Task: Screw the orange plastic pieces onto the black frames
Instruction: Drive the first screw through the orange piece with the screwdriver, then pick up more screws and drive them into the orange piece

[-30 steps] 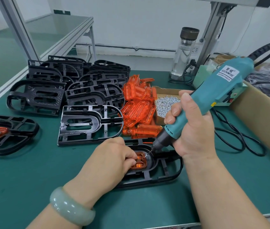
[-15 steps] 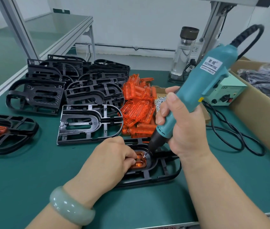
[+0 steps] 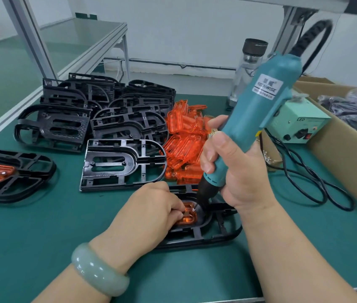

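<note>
Orange piece (image 3: 187,216) sits in a frame (image 3: 216,236), my left hand (image 3: 149,213) pinching it with curled fingers. My right hand (image 3: 238,171) wraps tight round the screwdriver (image 3: 260,110) (tip on the piece).

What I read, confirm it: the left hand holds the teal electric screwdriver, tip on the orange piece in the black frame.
No: the head view shows the right hand holding the teal electric screwdriver; the rest stands.
</note>
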### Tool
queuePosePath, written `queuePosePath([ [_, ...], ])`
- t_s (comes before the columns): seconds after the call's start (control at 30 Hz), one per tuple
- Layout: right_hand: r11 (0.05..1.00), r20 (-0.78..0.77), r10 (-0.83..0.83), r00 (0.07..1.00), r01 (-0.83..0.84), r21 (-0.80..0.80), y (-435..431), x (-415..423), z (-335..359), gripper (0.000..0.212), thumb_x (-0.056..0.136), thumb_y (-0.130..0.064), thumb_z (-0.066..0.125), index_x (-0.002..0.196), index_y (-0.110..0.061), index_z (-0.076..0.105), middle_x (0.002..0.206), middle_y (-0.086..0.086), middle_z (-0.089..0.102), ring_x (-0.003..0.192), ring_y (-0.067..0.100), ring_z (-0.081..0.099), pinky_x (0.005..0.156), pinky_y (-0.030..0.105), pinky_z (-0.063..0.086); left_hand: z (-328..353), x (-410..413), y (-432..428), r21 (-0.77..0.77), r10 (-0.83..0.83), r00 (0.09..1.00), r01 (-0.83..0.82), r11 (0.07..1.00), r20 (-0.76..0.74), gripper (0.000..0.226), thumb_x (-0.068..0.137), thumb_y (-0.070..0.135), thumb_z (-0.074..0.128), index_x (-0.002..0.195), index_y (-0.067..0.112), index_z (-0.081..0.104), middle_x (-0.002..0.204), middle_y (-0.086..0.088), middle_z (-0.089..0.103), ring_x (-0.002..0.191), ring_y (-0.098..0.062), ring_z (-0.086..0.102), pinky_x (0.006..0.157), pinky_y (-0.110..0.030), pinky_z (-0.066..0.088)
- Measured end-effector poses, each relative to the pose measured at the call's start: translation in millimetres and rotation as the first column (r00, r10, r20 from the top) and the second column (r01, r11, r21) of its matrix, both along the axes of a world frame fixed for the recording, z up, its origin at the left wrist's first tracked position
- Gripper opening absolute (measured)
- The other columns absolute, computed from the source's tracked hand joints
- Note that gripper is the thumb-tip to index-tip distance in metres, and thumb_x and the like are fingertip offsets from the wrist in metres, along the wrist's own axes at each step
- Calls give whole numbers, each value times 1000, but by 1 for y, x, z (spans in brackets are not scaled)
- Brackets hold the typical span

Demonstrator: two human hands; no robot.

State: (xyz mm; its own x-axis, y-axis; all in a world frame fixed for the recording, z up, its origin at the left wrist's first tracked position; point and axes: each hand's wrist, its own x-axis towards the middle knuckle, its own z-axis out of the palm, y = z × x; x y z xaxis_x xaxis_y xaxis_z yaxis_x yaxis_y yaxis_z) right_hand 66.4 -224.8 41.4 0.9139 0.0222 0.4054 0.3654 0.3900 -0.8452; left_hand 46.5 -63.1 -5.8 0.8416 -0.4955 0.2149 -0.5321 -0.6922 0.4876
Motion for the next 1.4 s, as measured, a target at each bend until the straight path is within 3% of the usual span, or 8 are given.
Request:
queuePosePath([
  [0.33,999,13,38,999,-37,-7,-1,-1,-2,23,77,-22,63,96,-14,53,54,-4,48,42,12,45,50,23,40,-2,-1,0,-17,5,1000,-5,1000,9,15,86,28,64,97,28,74,83,9,49,80,-4,44,75,-19,38],
  [0.57,999,23,39,999,-38,-16,1,-2,-3,8,75,-18,64,78,-25,60,52,-5,45,39,13,42,48,22,39,-1,-2,-2,-6,39,999,-39,999,-7,17,86,28,64,100,30,74,85,9,50,90,-13,52,82,-27,43],
  [0.97,993,58,76,995,-70,-96,2,1,-2,16,77,-15,64,90,-25,62,53,-6,49,42,13,45,49,23,41,-3,-2,-2,-17,54,998,-54,998,-14,16,86,29,63,99,31,74,87,10,52,86,-5,51,80,-22,42],
  [1.17,991,0,134,991,-134,19,-5,6,0,25,74,-18,64,96,-10,55,53,-2,47,40,12,45,49,23,39,0,2,-1,-10,31,999,-31,999,-8,15,86,29,65,98,31,74,87,10,53,88,-9,54,82,-25,44],
  [1.4,995,-22,82,996,-80,57,-8,7,-2,21,78,-11,63,96,-10,53,53,-2,47,40,12,45,49,24,39,-1,6,-1,-11,35,999,-35,999,-10,16,86,29,65,100,31,73,85,12,51,89,-8,50,84,-25,43],
])
